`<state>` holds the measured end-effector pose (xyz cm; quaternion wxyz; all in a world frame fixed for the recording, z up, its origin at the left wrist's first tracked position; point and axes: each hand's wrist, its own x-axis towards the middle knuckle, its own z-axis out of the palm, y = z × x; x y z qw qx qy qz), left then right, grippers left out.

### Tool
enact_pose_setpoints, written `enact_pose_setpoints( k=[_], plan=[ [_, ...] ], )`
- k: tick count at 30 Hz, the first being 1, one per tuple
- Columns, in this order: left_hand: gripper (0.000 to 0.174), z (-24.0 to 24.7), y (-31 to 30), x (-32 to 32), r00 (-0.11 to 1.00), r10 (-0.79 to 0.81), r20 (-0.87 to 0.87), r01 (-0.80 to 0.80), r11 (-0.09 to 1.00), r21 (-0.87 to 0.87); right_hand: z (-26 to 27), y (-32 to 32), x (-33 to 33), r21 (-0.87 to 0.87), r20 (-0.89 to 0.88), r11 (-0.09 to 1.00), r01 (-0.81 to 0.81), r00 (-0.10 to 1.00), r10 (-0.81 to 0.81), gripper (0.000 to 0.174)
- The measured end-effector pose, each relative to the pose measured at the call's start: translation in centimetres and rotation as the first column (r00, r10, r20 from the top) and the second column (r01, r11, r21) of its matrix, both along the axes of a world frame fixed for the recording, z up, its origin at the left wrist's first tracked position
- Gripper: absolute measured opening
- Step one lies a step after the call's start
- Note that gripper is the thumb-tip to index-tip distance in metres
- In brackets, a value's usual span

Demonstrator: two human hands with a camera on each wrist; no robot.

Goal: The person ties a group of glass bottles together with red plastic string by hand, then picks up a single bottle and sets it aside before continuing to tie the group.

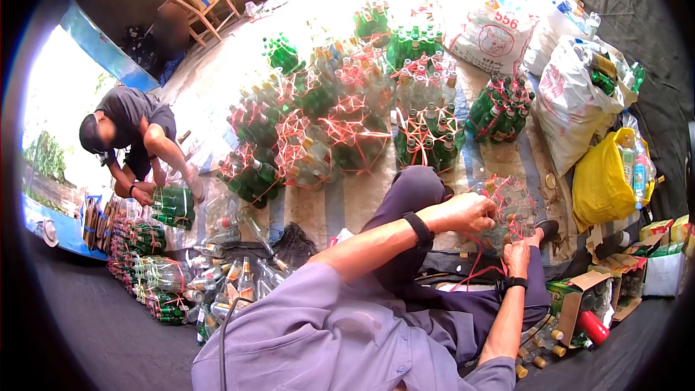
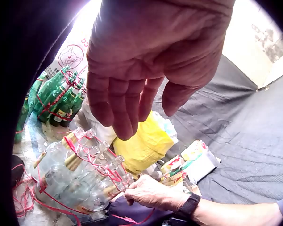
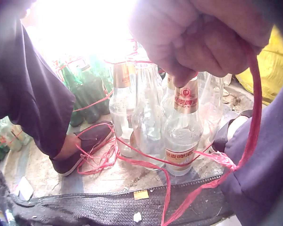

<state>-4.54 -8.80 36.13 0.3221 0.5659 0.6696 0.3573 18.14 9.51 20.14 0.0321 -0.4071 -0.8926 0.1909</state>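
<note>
A bundle of clear glass bottles (image 1: 512, 206) (image 2: 70, 181) (image 3: 181, 129) stands between the person's legs, red string wound about its necks and lower sides. Beside the bundle, the left hand (image 1: 470, 213) hangs with fingers loosely bent and apart from the thumb; in the left wrist view this hand (image 2: 155, 61) holds nothing. The right hand (image 1: 517, 258) (image 2: 153, 193) (image 3: 207, 37) is at the bottle tops on the near side, its fingers curled round the red string (image 3: 255, 94), which runs down to a knot low on the bundle. The right fingertips partly hide the necks.
Tied bundles of green and clear bottles (image 1: 355, 134) stand ahead. White sacks (image 1: 492, 32) and a yellow bag (image 1: 597, 181) are at the right, above open cartons (image 1: 579, 293). Loose bottles (image 1: 246, 282) lie at the left, where another person (image 1: 134, 119) crouches.
</note>
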Motion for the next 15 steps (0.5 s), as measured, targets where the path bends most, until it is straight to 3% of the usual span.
enact_pose_setpoints(
  k=[15],
  plan=[
    [0.028, -0.24, 0.09, 0.08, 1.000, 0.006, -0.007, -0.006, 1.000, 0.002, 0.30, -0.12, -0.02, 0.034, 0.006, 0.999, -0.014, 1.000, 0.014, 0.026]
  ],
)
